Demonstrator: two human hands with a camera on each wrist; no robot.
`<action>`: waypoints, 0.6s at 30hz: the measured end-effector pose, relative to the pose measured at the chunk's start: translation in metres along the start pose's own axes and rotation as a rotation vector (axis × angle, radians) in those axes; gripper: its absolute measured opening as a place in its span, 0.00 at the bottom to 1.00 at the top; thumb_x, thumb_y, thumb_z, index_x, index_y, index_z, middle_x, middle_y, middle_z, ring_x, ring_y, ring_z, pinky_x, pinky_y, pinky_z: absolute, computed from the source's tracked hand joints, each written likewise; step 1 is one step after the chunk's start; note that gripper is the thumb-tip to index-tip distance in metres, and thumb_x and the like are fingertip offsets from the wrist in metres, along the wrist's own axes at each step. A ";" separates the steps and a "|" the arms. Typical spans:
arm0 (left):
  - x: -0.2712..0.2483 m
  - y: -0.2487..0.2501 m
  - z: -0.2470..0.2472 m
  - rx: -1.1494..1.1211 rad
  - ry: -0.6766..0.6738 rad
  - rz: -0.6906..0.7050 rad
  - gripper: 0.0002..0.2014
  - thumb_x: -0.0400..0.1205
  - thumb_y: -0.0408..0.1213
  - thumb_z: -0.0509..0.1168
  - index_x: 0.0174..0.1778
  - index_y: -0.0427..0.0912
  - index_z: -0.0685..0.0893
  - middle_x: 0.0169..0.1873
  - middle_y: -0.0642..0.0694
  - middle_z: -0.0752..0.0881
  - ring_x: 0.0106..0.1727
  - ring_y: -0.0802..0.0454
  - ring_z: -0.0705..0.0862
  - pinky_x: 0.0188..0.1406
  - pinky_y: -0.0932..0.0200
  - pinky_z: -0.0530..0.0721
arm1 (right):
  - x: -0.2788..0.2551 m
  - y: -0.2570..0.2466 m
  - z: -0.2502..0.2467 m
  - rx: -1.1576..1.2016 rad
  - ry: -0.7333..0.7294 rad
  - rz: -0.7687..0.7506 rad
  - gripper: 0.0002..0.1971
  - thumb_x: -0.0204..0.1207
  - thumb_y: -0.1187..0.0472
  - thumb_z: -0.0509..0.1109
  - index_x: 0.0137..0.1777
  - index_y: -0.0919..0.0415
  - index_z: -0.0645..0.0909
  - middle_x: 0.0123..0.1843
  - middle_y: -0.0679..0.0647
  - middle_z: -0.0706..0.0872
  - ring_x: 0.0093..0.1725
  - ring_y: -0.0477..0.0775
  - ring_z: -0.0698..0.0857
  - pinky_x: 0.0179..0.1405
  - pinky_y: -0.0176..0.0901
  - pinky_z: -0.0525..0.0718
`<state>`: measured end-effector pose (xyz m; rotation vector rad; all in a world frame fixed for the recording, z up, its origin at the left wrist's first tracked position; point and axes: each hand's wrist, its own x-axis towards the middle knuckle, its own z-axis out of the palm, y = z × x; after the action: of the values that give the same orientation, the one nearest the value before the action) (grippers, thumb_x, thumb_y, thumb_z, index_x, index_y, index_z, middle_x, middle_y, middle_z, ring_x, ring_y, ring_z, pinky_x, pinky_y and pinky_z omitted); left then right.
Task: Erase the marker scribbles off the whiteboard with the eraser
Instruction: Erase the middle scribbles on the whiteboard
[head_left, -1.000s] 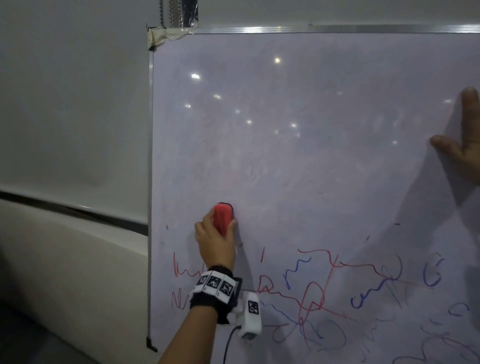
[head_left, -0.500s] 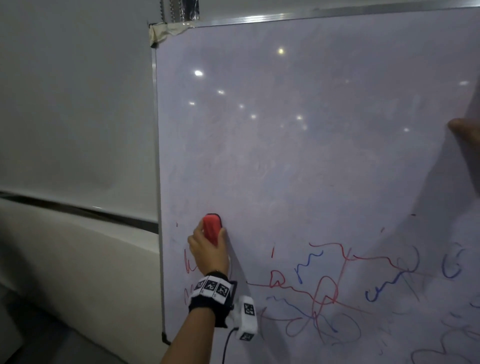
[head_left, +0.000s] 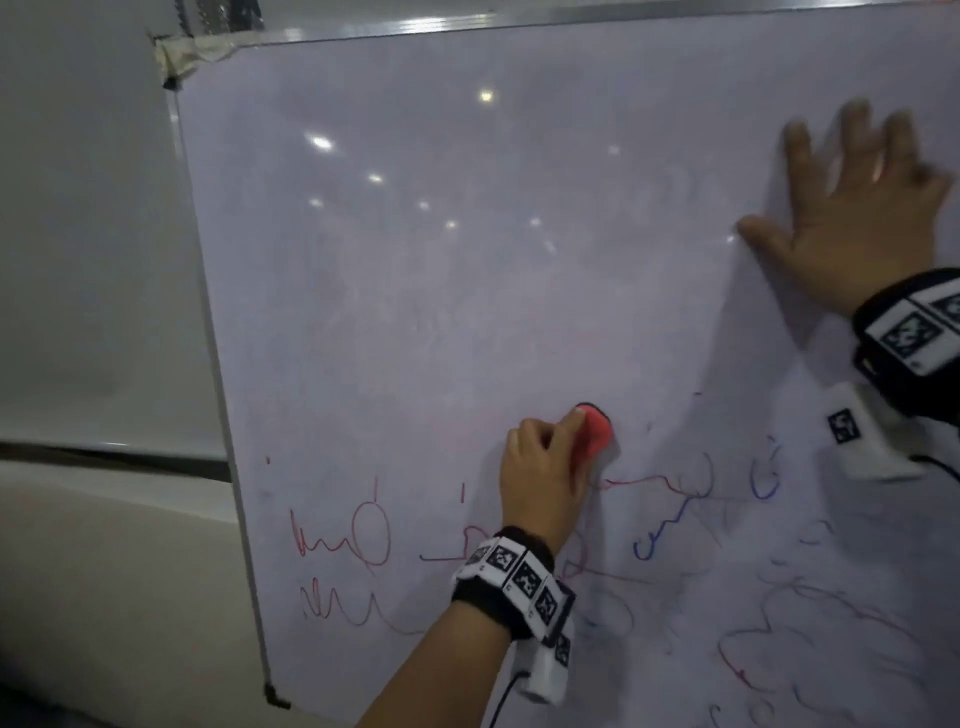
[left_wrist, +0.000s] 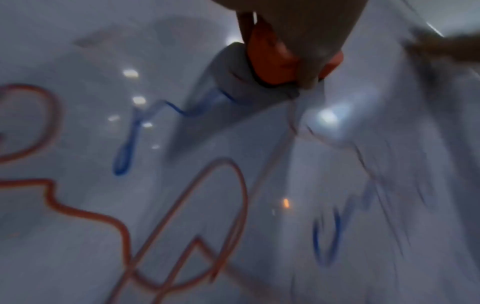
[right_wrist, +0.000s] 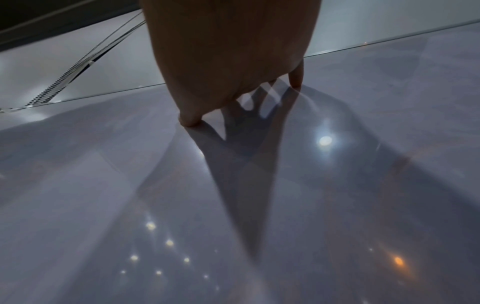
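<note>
Red plastic is what we grip: the eraser (head_left: 592, 435) sits in our left hand (head_left: 540, 480), fingers curled round its back, its dark felt face pressed flat to the whiteboard (head_left: 467, 291). Our right hand (head_left: 857, 218) lies spread and flat on the board's upper right, fingers straight, holding nothing and, we judge, steadying the panel.

We take the step in hand to be the wiping itself, about halfway down the board. The upper part carries only faint pinkish smears, while the scribbles (head_left: 363, 535) run in red and blue across the lower band, from near the left frame to the right edge of the head view. The eraser rests just above a red line (head_left: 639, 480) and right beside the tangle under our wrist.

The next move, as we see it, calls for firm strokes down and sideways through that band, keeping the felt flat so the ink lifts instead of smearing.

In the left wrist view the eraser (left_wrist: 272, 61) meets the board just above a blue squiggle (left_wrist: 135, 131); the picture is blurred, so whether the felt already touches that stroke we cannot quite tell. The red loops (left_wrist: 207, 226) below look thick and fresh.
</note>
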<state>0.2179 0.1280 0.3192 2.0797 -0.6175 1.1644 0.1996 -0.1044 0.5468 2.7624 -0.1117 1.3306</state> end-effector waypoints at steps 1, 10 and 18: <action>-0.003 0.010 0.007 0.077 -0.047 0.127 0.32 0.63 0.32 0.77 0.62 0.50 0.74 0.39 0.44 0.77 0.36 0.46 0.75 0.35 0.58 0.75 | -0.003 -0.002 -0.006 -0.025 -0.012 0.004 0.46 0.66 0.29 0.40 0.82 0.52 0.46 0.83 0.66 0.46 0.79 0.76 0.48 0.69 0.73 0.56; 0.024 0.043 0.015 0.129 0.072 0.033 0.32 0.63 0.35 0.81 0.60 0.50 0.76 0.36 0.42 0.77 0.35 0.43 0.76 0.40 0.56 0.67 | -0.002 0.005 -0.022 -0.200 -0.099 -0.057 0.39 0.78 0.36 0.54 0.82 0.50 0.41 0.83 0.63 0.43 0.80 0.71 0.48 0.71 0.66 0.57; -0.015 0.044 0.048 0.346 -0.209 0.706 0.31 0.60 0.31 0.78 0.57 0.49 0.75 0.39 0.44 0.72 0.37 0.47 0.68 0.41 0.53 0.64 | -0.003 0.003 -0.021 -0.205 -0.113 -0.057 0.39 0.79 0.37 0.51 0.82 0.50 0.37 0.83 0.62 0.40 0.80 0.71 0.45 0.73 0.67 0.55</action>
<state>0.2070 0.0641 0.3019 2.3690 -1.4170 1.5218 0.1810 -0.1051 0.5581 2.6458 -0.1648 1.0839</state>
